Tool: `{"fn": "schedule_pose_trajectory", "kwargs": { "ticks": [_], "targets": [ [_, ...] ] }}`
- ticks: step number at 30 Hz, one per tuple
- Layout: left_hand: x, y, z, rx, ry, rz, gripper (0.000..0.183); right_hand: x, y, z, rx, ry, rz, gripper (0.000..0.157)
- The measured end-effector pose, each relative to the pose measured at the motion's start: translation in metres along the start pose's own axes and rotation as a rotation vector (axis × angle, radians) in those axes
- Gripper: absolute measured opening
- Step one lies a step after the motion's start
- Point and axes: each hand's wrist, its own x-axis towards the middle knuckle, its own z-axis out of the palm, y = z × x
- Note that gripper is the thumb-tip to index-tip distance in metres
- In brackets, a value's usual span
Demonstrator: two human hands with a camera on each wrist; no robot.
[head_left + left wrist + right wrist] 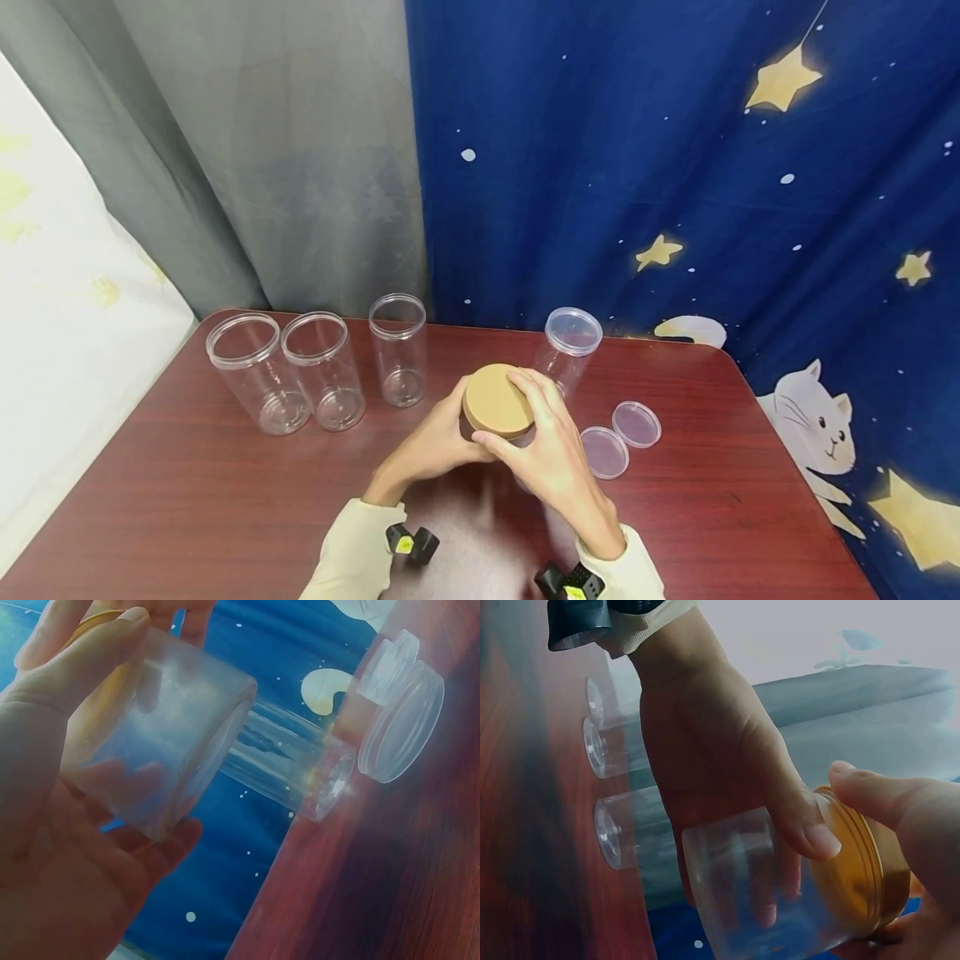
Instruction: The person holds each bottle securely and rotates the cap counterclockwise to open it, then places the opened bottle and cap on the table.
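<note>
The desk (300,500) filled the lower half of the frame, carrying every jar except the one in hand. Three open jars (330,387) stood on its left part, two of them close together and the third a little apart toward the middle; none of these had a lid on. Right of centre, near the far edge, one tall jar (562,362) stood upright with a clear cap (573,332) on its mouth, so that one looked finished. The held jar (199,712) was at the centre of the frame, seemingly raised above the desk. The left hand (442,433) had its fingers curled round the jar's body, with the thumb up near the lid. The right hand (551,454) had its thumb and fingers spread across the gold lid (497,400), holding it by the edge. That lid sat over the jar's mouth, but whether it was tight or loose could not be told. Smallest were two loose lids (604,453), clear and flat on the desk just right of the hands, almost touching and on no jar. Judging by the lids alone, one jar was capped, one was being worked on, and three at left stood uncovered
</note>
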Motion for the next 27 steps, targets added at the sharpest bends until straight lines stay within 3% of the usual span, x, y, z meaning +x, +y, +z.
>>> {"fn": "schedule_pose_trajectory", "kwargs": {
  "ticks": [9, 17, 27],
  "targets": [
    [0.001, 0.000, -0.004, -0.011, -0.024, -0.011, 0.089, 0.004, 0.005, -0.005, 0.034, -0.043, -0.056, 0.079],
    [-0.001, -0.003, -0.004, -0.027, -0.056, -0.031, 0.089, 0.002, 0.007, -0.008, 0.048, -0.072, -0.063, 0.076],
    [-0.003, 0.000, -0.007, -0.017, -0.076, -0.009, 0.091, 0.001, 0.009, -0.011, 0.123, -0.088, -0.068, 0.078]
  ]
}}
